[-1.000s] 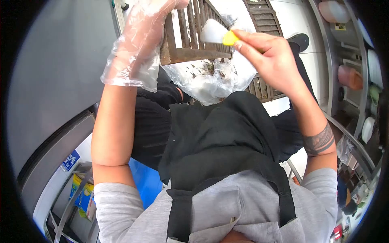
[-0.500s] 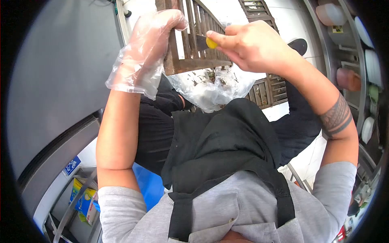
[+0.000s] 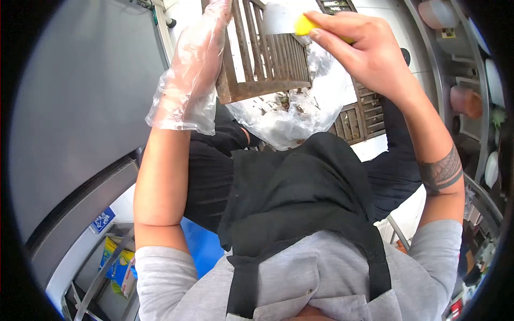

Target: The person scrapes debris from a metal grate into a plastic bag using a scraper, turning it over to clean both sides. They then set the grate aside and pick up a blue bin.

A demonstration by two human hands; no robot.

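Nearest, below our black apron (image 3: 300, 198), a clear plastic bag (image 3: 289, 115) hangs under the rusty brown slatted grate (image 3: 262, 59). Our gloved left hand (image 3: 195, 64) clasps its side; our bare right hand (image 3: 369, 53) pinches a yellow-handled scraper (image 3: 286, 18) at the bars. We judge this scraping; it calls for steady bracing.

The person is wearing a grey short-sleeved shirt (image 3: 326, 278), a black apron (image 3: 300, 203), a clear plastic glove (image 3: 184, 101) on the left hand (image 3: 201, 51), and a right-forearm band tattoo (image 3: 440, 171).

Looks like a commercial kitchen: a big stainless steel unit (image 3: 80, 107) is seen on one side, drain grates (image 3: 367, 115) are set into the white tiled floor (image 3: 372, 151), plastic tubs (image 3: 465, 101) are kept on metal shelving (image 3: 430, 69), and a black apron (image 3: 300, 192) and disposable glove (image 3: 187, 85) are worn.
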